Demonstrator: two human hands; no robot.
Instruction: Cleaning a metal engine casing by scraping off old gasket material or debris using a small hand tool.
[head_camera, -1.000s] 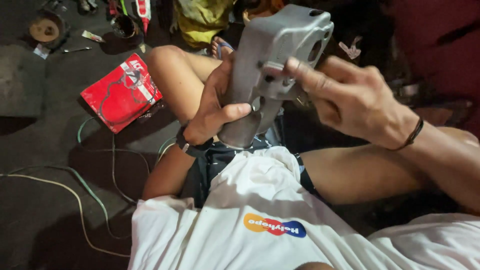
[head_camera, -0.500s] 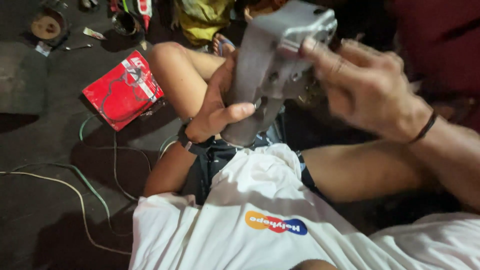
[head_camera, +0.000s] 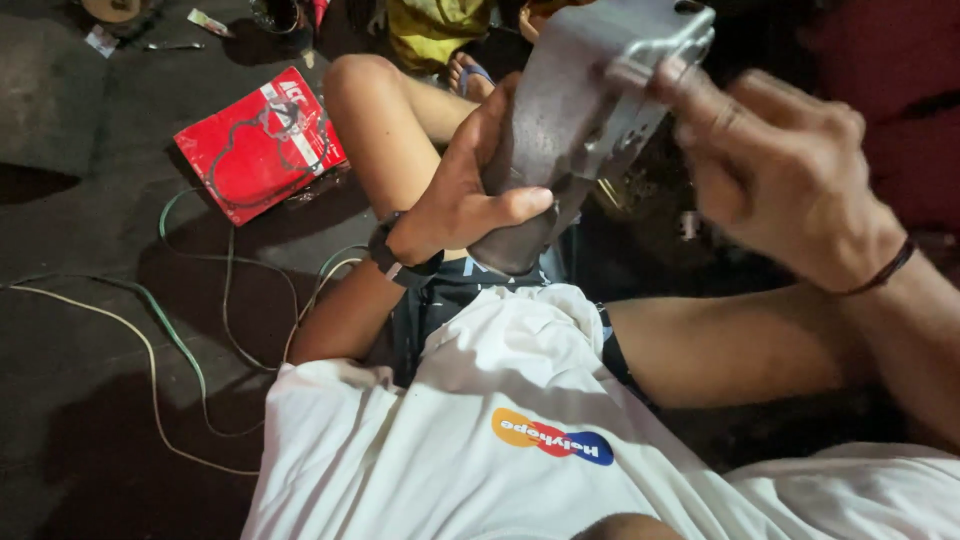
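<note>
A grey cast-metal engine part (head_camera: 570, 110) is held up above my lap. My left hand (head_camera: 465, 195) grips its lower left side, thumb across the front. My right hand (head_camera: 775, 170) is blurred at the part's upper right edge, fingertips touching the top corner. I cannot tell whether those fingers pinch anything small. A dark band is on my left wrist and a thin cord on my right wrist. I sit on the floor in a white shirt and dark shorts, left knee (head_camera: 365, 85) raised.
A red flat packet with a gasket outline (head_camera: 260, 145) lies on the dark floor at left. Green and cream wires (head_camera: 170, 330) trail across the floor. Small tools and scraps lie along the top edge. A yellow cloth (head_camera: 435, 30) and a sandalled foot (head_camera: 470, 75) are beyond my knee.
The metal part has risen and shifted right in view. My right hand has moved from its front face to the upper right corner. My left hand keeps its grip.
</note>
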